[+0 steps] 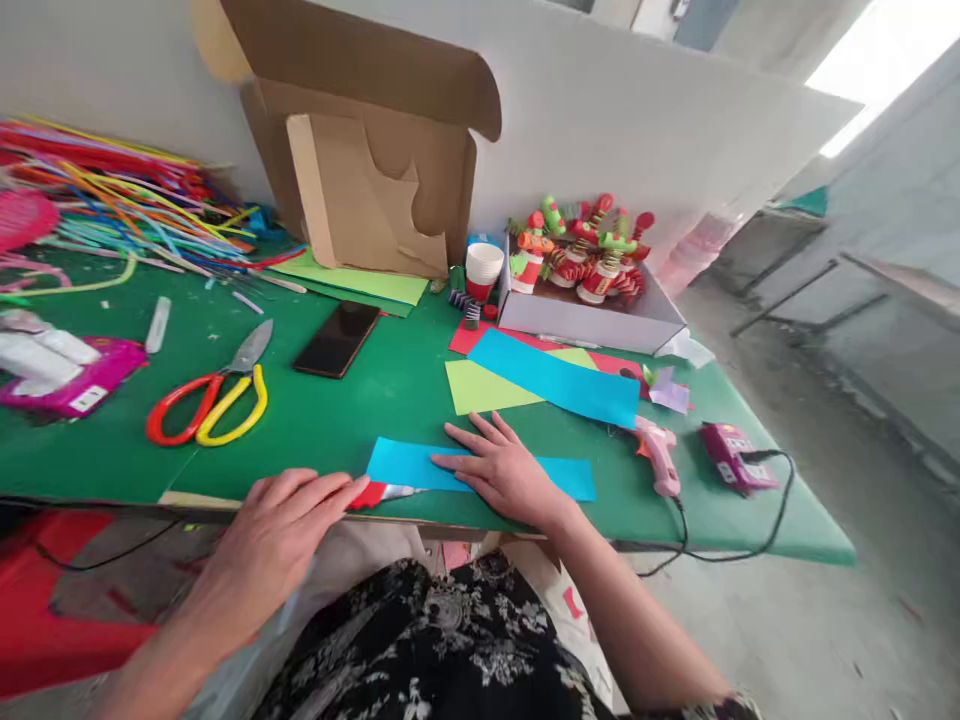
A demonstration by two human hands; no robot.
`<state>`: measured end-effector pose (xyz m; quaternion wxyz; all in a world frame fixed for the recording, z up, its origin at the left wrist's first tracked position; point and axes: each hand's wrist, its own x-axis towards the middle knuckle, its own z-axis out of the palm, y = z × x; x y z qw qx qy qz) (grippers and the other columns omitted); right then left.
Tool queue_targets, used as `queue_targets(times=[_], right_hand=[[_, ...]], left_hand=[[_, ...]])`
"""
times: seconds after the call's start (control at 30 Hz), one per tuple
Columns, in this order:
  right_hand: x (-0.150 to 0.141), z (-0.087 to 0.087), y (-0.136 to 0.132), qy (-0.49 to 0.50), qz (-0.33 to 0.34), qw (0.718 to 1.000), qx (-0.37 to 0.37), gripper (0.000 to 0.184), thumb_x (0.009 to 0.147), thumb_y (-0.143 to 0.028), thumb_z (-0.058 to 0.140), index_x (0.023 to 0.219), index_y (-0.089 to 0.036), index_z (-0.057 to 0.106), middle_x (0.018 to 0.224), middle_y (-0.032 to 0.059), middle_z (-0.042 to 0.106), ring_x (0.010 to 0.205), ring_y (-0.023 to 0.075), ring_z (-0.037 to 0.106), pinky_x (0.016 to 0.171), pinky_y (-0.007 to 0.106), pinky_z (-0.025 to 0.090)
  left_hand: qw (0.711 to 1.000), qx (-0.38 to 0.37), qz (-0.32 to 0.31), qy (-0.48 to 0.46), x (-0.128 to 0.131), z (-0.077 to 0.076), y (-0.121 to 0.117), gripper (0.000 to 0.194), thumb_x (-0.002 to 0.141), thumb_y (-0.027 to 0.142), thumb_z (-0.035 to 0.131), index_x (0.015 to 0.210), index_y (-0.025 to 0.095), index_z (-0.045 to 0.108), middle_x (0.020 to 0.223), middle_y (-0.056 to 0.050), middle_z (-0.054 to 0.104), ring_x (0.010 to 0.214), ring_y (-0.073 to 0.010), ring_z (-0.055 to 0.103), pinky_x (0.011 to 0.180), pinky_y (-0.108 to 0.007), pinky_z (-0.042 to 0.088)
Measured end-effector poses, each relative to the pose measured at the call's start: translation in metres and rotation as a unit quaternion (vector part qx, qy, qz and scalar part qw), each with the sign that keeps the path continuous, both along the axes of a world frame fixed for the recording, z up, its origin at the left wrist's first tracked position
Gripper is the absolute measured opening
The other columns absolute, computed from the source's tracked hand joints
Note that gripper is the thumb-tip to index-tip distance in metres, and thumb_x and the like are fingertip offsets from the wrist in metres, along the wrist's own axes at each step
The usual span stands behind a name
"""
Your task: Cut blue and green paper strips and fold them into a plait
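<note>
A blue paper strip (pixel 566 477) lies along the table's front edge. My right hand (pixel 501 468) rests flat on it, fingers spread. At the strip's left end my left hand (pixel 300 505) is closed on a red utility knife (pixel 369 494). Its pale, thin tip points right along the strip's lower edge. Behind my right hand, a second blue strip (pixel 559 375) overlaps a light green paper sheet (pixel 487 387) and a red sheet (pixel 469 337).
Scissors (pixel 217 390) and a phone (pixel 337 338) lie left. A pink glue gun (pixel 658 455) with a cable and a magenta packet (pixel 736 458) lie right. Behind stand a box of paper-cup figures (pixel 592 325), paper cups (pixel 484 265) and a cardboard box (pixel 375 190). Pipe cleaners (pixel 135 200) are heaped back left.
</note>
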<state>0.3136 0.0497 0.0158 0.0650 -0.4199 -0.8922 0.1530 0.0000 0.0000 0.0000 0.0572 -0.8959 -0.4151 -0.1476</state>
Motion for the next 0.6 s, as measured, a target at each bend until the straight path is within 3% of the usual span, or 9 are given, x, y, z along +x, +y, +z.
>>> queue_targets(times=[0.23,0.37,0.5,0.6], right_hand=[[-0.001,-0.003,-0.001,0.003,0.001,1.0,0.016,0.039,0.104,-0.033,0.043,0.141,-0.041,0.054,0.158,-0.0028,0.041,0.15,0.0313,0.029,0.123,0.058,0.022],[0.0,0.0,-0.001,0.016,-0.006,1.0,0.005,0.04,0.105,-0.033,0.043,0.142,-0.038,0.055,0.16,0.0009,0.039,0.15,0.031,0.029,0.123,0.058,0.023],[0.025,0.003,-0.004,0.053,-0.07,0.996,0.006,0.043,0.104,-0.035,0.044,0.147,-0.034,0.049,0.158,0.005,0.041,0.149,0.0315,0.031,0.121,0.062,0.024],[0.053,0.001,-0.014,0.073,-0.127,0.989,0.014,0.042,0.104,-0.037,0.042,0.143,-0.031,0.055,0.154,0.0068,0.048,0.148,0.033,0.033,0.119,0.066,0.025]], left_hand=[[1.0,-0.003,-0.004,-0.001,0.007,-0.004,-0.001,0.046,0.094,0.007,0.039,0.133,0.022,0.061,0.12,-0.006,0.071,0.102,-0.026,0.055,0.086,-0.039,0.04],[1.0,-0.015,-0.002,0.006,0.007,-0.002,-0.003,0.049,0.093,0.005,0.04,0.135,0.022,0.058,0.123,-0.006,0.07,0.105,-0.0266,0.054,0.088,-0.04,0.041],[1.0,0.001,0.002,-0.006,0.008,-0.002,-0.002,0.05,0.092,0.005,0.04,0.136,0.022,0.058,0.121,-0.006,0.071,0.104,-0.0269,0.055,0.088,-0.04,0.041],[1.0,0.021,-0.003,-0.02,0.006,-0.003,0.005,0.051,0.091,0.003,0.039,0.135,0.023,0.057,0.119,-0.006,0.071,0.102,-0.0265,0.056,0.085,-0.04,0.041]])
